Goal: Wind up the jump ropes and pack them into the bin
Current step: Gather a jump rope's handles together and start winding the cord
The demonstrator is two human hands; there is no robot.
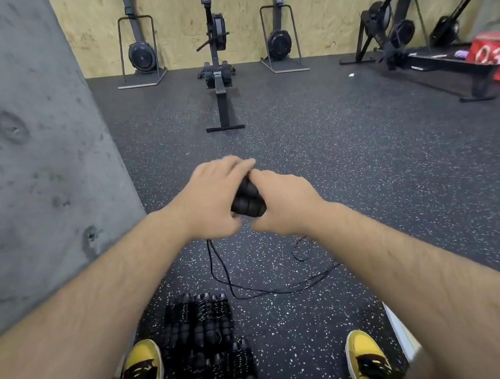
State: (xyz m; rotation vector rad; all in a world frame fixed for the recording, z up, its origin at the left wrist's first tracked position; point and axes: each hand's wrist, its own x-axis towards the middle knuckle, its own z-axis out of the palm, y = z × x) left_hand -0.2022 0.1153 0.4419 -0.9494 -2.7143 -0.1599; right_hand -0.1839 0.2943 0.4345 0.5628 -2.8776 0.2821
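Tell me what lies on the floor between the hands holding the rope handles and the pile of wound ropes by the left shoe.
In the head view, the black cord of the rope being wound trails loose across the speckled floor there, from under the hands to the right.

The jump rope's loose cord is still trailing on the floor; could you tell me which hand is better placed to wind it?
Probably the right hand. The left hand wraps over the black handles, steadying them, and the cord trails down and off to the right.
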